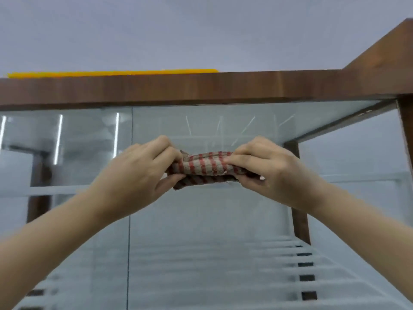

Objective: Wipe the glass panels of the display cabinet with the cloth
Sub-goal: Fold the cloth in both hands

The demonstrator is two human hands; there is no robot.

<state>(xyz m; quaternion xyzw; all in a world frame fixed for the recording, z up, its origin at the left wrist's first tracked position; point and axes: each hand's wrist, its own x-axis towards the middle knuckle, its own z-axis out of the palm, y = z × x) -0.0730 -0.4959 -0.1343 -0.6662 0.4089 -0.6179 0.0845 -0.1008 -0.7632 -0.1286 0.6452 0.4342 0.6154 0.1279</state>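
Head view: your left hand (143,173) and right hand (266,171) each pinch an end of the folded red-striped cloth (204,167), fingers curled over it, thumbs beneath. You hold it up in front of the glass panels (201,231) of the display cabinet (201,88), just below its wooden top rail. Something yellow (111,73) lies on top.

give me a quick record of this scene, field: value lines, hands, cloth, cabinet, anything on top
left hand: grips the cloth's left end
right hand: grips the cloth's right end
cloth: red and beige stripes, bunched, held in front of the glass
cabinet: brown wooden frame, glass panels
on top: flat yellow object
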